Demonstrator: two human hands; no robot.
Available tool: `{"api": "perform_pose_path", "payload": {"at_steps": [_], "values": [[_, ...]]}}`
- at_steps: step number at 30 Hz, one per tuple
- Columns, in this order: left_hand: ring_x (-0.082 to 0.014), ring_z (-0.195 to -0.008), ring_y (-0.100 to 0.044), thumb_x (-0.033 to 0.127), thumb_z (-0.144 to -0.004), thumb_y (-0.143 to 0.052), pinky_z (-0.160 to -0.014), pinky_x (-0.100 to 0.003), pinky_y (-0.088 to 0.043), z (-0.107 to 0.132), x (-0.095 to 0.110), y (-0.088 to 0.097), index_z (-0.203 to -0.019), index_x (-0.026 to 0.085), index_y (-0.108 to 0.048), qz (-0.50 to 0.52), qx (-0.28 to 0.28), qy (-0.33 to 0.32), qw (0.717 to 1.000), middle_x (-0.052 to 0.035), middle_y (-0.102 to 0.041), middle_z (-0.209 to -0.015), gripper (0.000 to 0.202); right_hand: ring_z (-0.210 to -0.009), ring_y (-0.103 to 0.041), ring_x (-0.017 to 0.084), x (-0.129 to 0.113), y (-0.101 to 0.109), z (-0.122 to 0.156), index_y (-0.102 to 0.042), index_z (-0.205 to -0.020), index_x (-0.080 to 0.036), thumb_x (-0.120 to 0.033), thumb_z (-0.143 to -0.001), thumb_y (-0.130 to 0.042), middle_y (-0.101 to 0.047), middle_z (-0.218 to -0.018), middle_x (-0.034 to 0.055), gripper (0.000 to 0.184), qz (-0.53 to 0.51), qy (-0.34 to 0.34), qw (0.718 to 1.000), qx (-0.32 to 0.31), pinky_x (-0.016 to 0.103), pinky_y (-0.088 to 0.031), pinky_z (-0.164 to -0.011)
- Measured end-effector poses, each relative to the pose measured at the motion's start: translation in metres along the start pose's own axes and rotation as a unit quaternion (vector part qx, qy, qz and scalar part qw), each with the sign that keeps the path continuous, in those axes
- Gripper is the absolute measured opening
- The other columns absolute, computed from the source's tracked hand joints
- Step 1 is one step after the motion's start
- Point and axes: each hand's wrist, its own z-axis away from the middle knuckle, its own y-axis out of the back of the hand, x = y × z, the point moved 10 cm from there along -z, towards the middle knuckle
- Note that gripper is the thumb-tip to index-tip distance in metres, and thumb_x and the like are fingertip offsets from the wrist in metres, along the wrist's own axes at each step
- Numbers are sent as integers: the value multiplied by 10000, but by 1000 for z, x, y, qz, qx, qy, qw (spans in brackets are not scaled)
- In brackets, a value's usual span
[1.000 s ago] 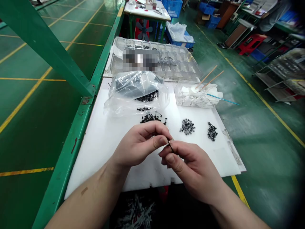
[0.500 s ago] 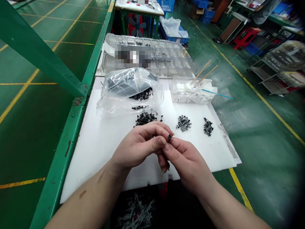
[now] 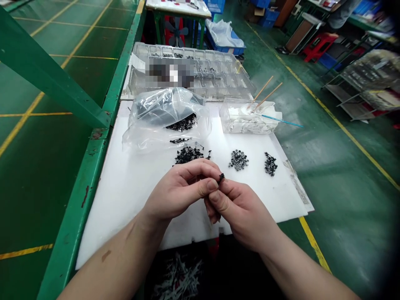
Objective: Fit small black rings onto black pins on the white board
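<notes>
My left hand [image 3: 184,189] and my right hand [image 3: 239,206] meet above the front of a white board [image 3: 131,187]. Between their fingertips they pinch a small black part [image 3: 221,177]; most of it is hidden by the fingers. Just beyond my left hand lies a heap of black stemmed parts [image 3: 189,154]. Further right rest a pile of small grey-and-black rings [image 3: 238,160] and a smaller pile of black parts [image 3: 270,164]. A clear plastic bag [image 3: 162,110] with more black parts showing at its mouth lies behind the heap.
A clear box [image 3: 250,121] with white material, two thin wooden sticks and a blue stick [image 3: 283,121] stands at the back right. Behind it are clear compartment trays [image 3: 218,85] of small parts. A green metal beam [image 3: 84,187] runs along the left edge.
The small black part has turned slightly between my fingertips and shows a little higher. Both hands keep their pinch. The whole view has shifted slightly.
</notes>
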Motion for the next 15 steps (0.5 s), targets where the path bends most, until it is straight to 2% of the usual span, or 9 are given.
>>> {"api": "perform_pose_path", "payload": {"at_steps": [2, 6, 10, 12, 13, 15], "values": [[-107, -646, -784, 224, -1027, -814, -584, -225, -686, 0, 2, 2, -982, 178, -834, -41, 11, -5, 999, -18, -682, -1096, 68, -663, -613, 115, -2, 4, 0, -669, -794, -196, -585, -1006, -793, -650, -726, -9, 460, 35, 0, 999, 11, 238, -518, -624], [-121, -837, -727, 233, -1021, -817, -708, -199, -624, 1, 12, 5, -894, 171, -815, -181, 37, -41, 982, -44, -720, -1057, 141, -674, -618, 126, -8, 4, 3, -655, -776, -206, -467, -1030, -773, -658, -719, -13, 383, 106, 3, 994, 12, 253, -506, -632], [-145, -965, -704, 263, -1065, -768, -861, -228, -582, 4, 23, 4, -926, 212, -792, -248, 55, -87, 963, -32, -731, -1052, 149, -712, -583, 130, -21, 9, 10, -682, -862, -212, -446, -1010, -804, -661, -779, -17, 302, 170, 28, 985, -2, 266, -473, -642], [-154, -1013, -707, 279, -1083, -745, -923, -233, -570, 7, 27, 6, -951, 235, -781, -270, 77, -101, 955, -24, -739, -1049, 144, -744, -619, 144, -27, 33, 11, -752, -1023, -219, -457, -987, -834, -700, -836, -6, 254, 197, 36, 979, 25, 280, -499, -671], [-155, -1029, -709, 287, -1088, -738, -937, -224, -566, 9, 29, 8, -962, 247, -779, -278, 93, -105, 950, -20, -748, -1046, 138, -751, -645, 155, -32, 56, 9, -773, -1099, -218, -458, -966, -859, -721, -855, 4, 287, 191, 41, 978, 71, 289, -519, -679], [-139, -1003, -722, 311, -1115, -693, -909, -185, -568, 12, 29, 15, -994, 282, -780, -284, 130, -91, 946, 0, -770, -1007, 152, -718, -670, 162, -47, 124, 9, -782, -1160, -207, -456, -915, -910, -736, -857, 16, 373, 136, 67, 963, 223, 294, -544, -649]]}}
